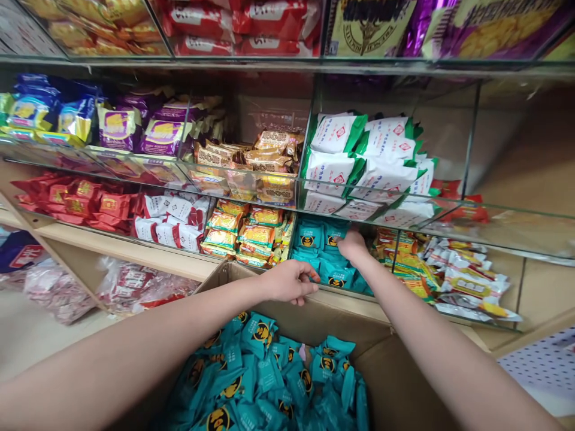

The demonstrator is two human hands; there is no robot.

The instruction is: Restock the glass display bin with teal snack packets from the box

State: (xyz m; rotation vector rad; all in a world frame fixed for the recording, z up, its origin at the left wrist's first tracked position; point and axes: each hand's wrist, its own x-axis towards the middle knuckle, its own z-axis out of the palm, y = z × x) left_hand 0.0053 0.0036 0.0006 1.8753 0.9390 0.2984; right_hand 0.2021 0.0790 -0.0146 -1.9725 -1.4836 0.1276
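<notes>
Teal snack packets point(260, 374) with a black and yellow round mark fill the bottom of an open cardboard box point(377, 341). More packets of that kind point(339, 276) lie stacked in a lower glass shelf compartment just behind the box. Inside that compartment, my right hand point(353, 246) is closed at the edge of a teal packet point(335, 233), its fingertips partly hidden. Over the box's far edge hovers my left hand point(294, 281), fingers loosely bent and apart, nothing visible in them. It is close to the front of the teal stack.
White and green packets point(372, 155) stand on the glass shelf point(395, 206) above my right hand. Orange-yellow packets point(256, 233) lie left of the teal stack, other snacks point(471, 278) right. Glass dividers split the shelves. Bagged goods point(144, 281) sit lower left.
</notes>
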